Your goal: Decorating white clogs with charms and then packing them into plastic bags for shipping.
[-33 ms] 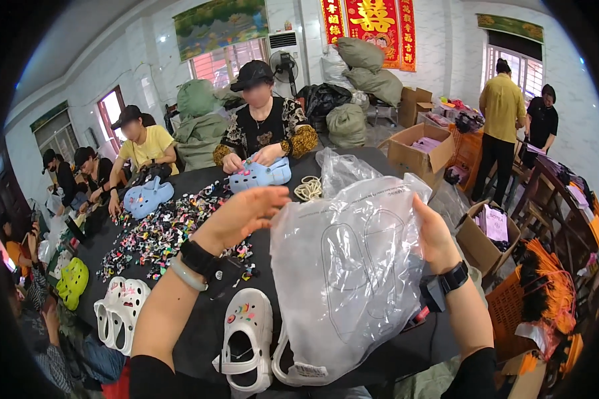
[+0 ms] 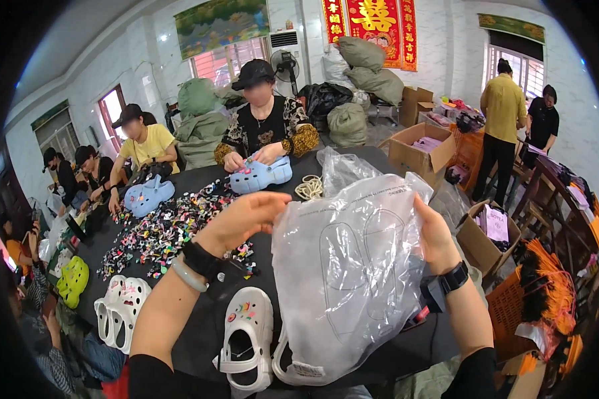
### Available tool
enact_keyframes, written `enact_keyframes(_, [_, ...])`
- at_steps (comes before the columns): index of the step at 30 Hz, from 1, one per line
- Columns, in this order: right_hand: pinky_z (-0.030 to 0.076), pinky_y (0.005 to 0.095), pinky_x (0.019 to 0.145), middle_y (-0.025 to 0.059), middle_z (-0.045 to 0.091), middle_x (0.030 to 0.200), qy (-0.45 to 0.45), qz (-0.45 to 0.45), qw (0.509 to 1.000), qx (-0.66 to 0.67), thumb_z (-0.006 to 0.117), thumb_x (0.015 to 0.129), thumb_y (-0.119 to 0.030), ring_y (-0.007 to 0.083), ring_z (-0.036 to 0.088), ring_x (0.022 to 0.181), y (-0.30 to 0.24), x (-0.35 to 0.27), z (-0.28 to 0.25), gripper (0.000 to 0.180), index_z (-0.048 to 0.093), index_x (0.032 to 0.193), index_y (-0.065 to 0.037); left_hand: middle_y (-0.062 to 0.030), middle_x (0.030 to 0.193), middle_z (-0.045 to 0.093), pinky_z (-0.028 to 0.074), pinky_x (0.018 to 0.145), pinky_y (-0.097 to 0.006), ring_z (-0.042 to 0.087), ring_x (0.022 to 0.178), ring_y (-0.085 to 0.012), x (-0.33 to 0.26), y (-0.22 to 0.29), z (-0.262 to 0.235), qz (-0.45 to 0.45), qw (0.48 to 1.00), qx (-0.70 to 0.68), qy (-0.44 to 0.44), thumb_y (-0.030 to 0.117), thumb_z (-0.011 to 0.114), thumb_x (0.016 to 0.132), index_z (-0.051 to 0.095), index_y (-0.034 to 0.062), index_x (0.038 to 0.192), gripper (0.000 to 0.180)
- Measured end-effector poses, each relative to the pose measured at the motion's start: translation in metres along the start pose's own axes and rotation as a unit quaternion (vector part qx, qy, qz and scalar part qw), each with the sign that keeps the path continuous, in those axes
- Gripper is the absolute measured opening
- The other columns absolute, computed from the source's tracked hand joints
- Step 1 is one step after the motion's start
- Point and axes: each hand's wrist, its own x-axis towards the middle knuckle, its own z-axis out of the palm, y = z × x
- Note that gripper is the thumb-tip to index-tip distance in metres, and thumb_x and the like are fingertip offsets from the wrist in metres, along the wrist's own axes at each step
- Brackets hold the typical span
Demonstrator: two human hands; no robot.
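A frosted clear plastic bag, printed with sole outlines, hangs upright in front of me. My right hand grips its upper right edge, thumb at the front and some fingers hidden. At its upper left edge, my left hand reaches in with fingers stretched out and slightly bent, their tips next to the plastic. Below the left hand stands a white clog with colourful charms. Its mate is mostly covered by the bag's lower left side.
Loose shoe charms lie heaped on the black table. More white clogs and green clogs stand left. Across, a co-worker handles a blue clog. Cord lies behind the bag; cartons stand right.
My left hand's fingers have come closer together and nearer to the bag's upper left edge. The bag has shifted very slightly; my right hand keeps its grip.
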Motion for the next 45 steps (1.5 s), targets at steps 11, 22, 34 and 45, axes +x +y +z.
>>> enact_keyframes(11, [0.05,0.0504,0.092,0.0143,0.049,0.135,-0.057,-0.016,0.996,-0.065,0.041,0.101,-0.033,0.0308,0.057,0.115,0.0,-0.009,0.015,0.05,0.029,0.145,-0.01,-0.001,0.09,0.063,0.05,0.069,-0.025,0.06,0.078,-0.0094,-0.022,-0.012,-0.033,0.14,0.98,0.042,0.134,0.009,0.07,0.085,0.058,0.0029,0.099,0.019])
enact_keyframes(22, [0.042,0.022,0.06,0.0038,0.062,0.091,0.019,0.018,0.732,-0.68,0.076,0.083,-0.026,0.0071,0.052,0.072,0.046,-0.032,-0.007,0.049,0.055,0.119,0.001,0.0003,0.086,0.06,0.051,0.064,-0.024,0.058,0.074,-0.0077,-0.003,-0.024,-0.071,0.256,0.933,-0.006,0.254,0.011,0.066,0.089,0.053,0.0072,0.098,0.016])
enact_keyframes(34, [0.048,0.0234,0.074,0.0009,0.065,0.102,0.114,-0.015,0.957,-0.267,0.063,0.093,-0.021,0.0054,0.059,0.087,0.064,0.009,-0.016,0.028,0.059,0.115,-0.003,-0.0121,0.113,0.062,0.051,0.089,-0.035,0.061,0.104,-0.0204,-0.007,-0.068,-0.057,0.004,0.994,-0.075,0.075,0.019,0.059,0.094,0.05,0.0001,0.124,0.037])
enact_keyframes(45, [0.049,0.042,0.089,0.0125,0.06,0.109,0.201,-0.027,0.537,-0.819,0.067,0.079,-0.046,0.0335,0.06,0.104,0.01,0.09,-0.098,0.056,0.059,0.12,-0.009,-0.0141,0.14,0.043,0.051,0.089,-0.034,0.054,0.118,-0.0257,0.011,-0.115,-0.089,0.039,0.98,0.058,0.185,-0.023,0.046,0.077,0.006,0.0121,0.152,0.092])
